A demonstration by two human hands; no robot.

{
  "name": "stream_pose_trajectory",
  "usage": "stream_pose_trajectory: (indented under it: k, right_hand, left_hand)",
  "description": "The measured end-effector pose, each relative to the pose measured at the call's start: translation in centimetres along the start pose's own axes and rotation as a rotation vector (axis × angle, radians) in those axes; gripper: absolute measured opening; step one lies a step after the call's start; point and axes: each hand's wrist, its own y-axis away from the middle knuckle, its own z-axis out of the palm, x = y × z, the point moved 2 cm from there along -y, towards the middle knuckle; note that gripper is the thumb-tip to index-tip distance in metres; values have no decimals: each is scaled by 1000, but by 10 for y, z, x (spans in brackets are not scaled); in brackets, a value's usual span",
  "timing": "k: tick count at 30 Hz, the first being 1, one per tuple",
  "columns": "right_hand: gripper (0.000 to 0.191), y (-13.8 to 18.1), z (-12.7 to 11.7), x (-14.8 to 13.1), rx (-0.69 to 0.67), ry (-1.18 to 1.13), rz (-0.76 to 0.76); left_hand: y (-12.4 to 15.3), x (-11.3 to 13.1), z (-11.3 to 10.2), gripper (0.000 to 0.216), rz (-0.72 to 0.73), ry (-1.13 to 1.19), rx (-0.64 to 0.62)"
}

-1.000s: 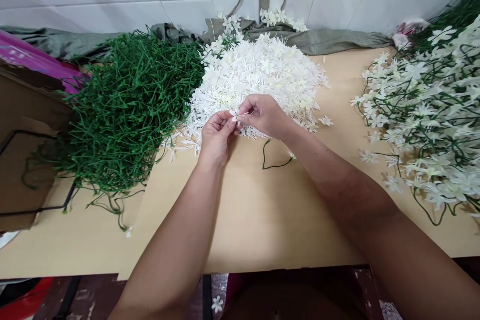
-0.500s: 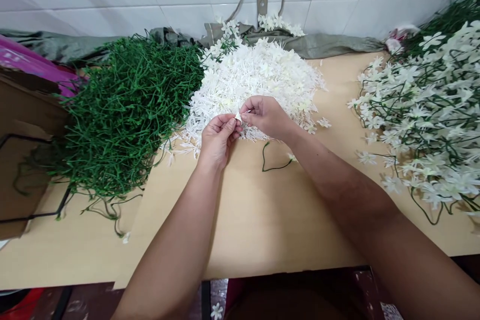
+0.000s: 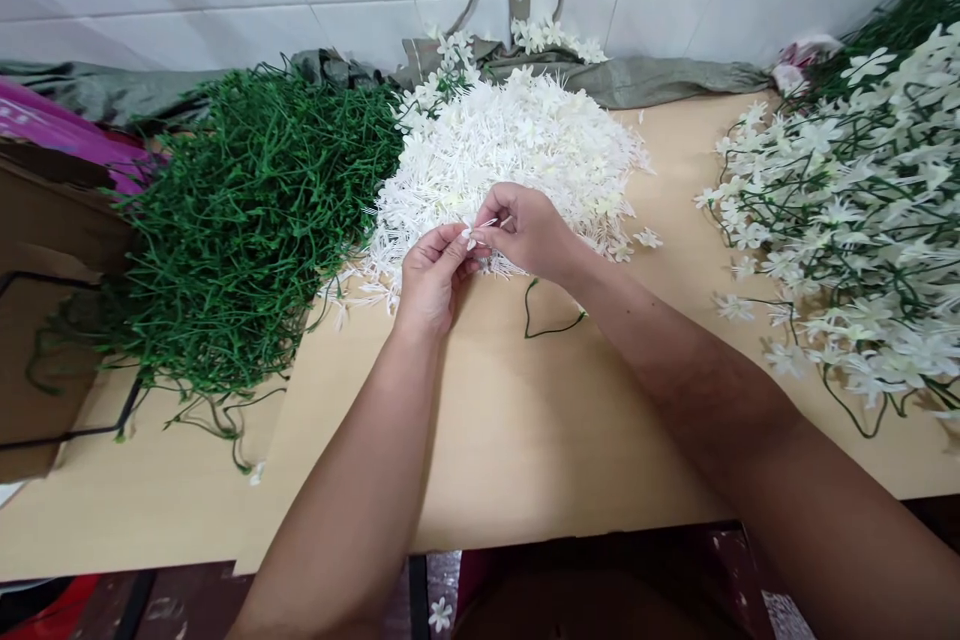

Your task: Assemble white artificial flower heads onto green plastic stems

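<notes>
A small white artificial flower (image 3: 469, 238) is pinched between the fingertips of my left hand (image 3: 433, 272). Against it, my right hand (image 3: 526, 230) is closed in a pinch on a thin white piece, perhaps a stamen, that pokes out between thumb and forefinger. Both hands meet at the front edge of a heap of loose white petals and stamens (image 3: 510, 135). Just below my right wrist, a single green plastic stem (image 3: 553, 331) lies bent on the tabletop, its right end partly hidden by my forearm.
A large tangle of green stems (image 3: 255, 210) is on the left, beside a cardboard box (image 3: 52, 320). Assembled white flowers on stems (image 3: 847, 240) pile up on the right. A grey-green cloth (image 3: 660, 80) lies along the tiled wall. One flower (image 3: 440, 614) rests below the table edge.
The flower between my fingers has turned and its petals now show more spread. My hands have barely shifted. The view has tilted slightly.
</notes>
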Motion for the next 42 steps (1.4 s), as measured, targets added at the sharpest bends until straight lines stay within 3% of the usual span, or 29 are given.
stream_pose_trajectory:
  k: [5,10,14,20,25,31,37,42]
  right_hand:
    - [14,0,1,2,-51,-23,36]
    - [15,1,1,8,-29,-38,-54]
    - [15,4,4,11,-127,-90,-48]
    - [21,24,-22,14,46,-33,-49]
    - [38,49,-42,25,21,-193,65]
    - [49,47,-30,37,41,-395,119]
    - [32,48,-24,35,128,-328,75]
    - [28,53,-22,25,152,-271,27]
  left_hand:
    - [0,0,2,32,6,5,-7]
    - [1,1,4,37,40,-10,-47]
    - [0,-4,3,42,80,-62,-91]
    - [4,-11,15,44,237,-246,-151]
    - [21,-11,35,44,325,-341,-211]
    - [26,-12,36,46,358,-381,-136]
    - [20,-17,28,43,343,-483,-84]
    - [23,-17,26,36,453,-609,-98]
